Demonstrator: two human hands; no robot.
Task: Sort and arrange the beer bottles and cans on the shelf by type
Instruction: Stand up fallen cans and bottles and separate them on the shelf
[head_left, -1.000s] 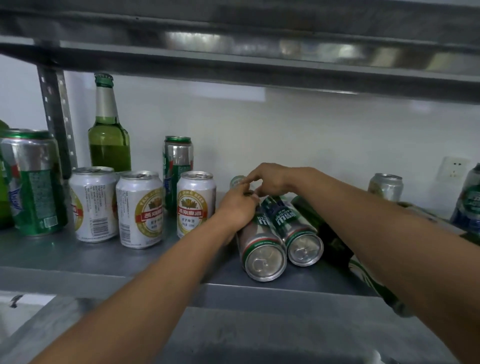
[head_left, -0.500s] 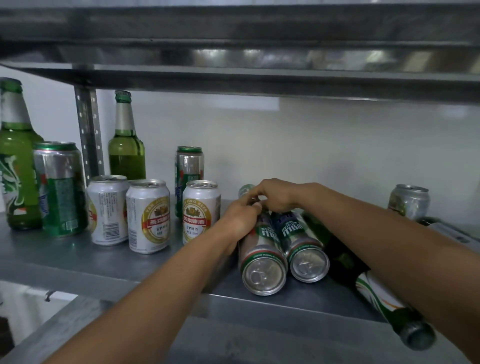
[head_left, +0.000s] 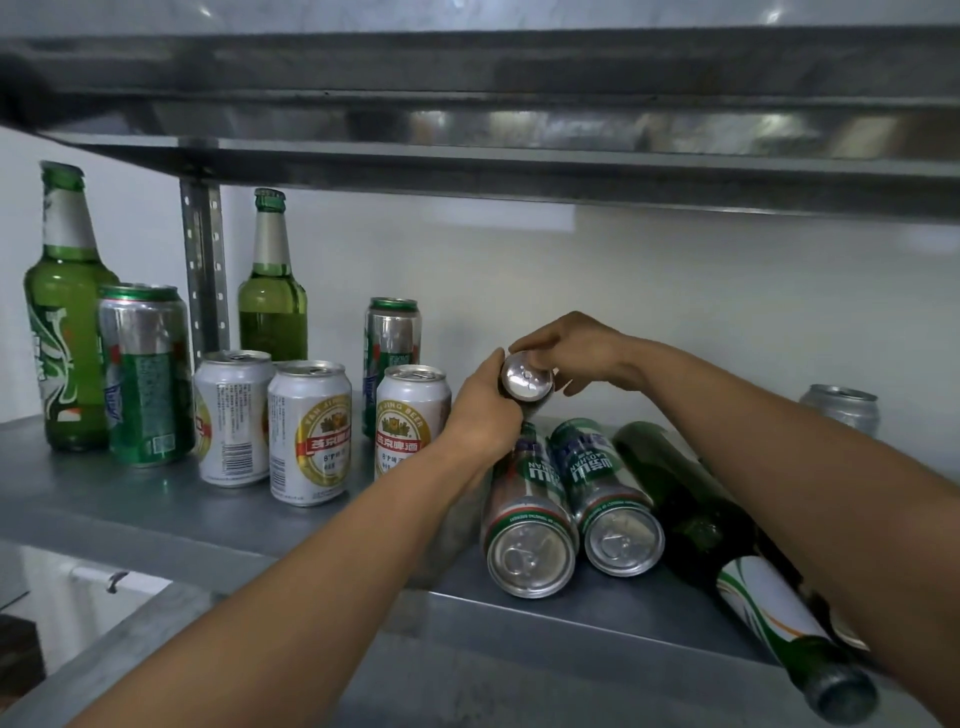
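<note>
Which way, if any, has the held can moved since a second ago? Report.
Yes: the can in the left hand and right hand rose from behind the lying cans to above them.

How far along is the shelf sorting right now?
Done: three white cans stand together. In hand: the left hand and right hand hold one can lifted. To do: two cans and a dark bottle lie on their sides; green bottles and tall cans stand mixed.

Green bottles (head_left: 65, 312); white-and-gold cans (head_left: 310, 431); green-and-silver cans (head_left: 530, 514); grey shelf (head_left: 130, 499).
</note>
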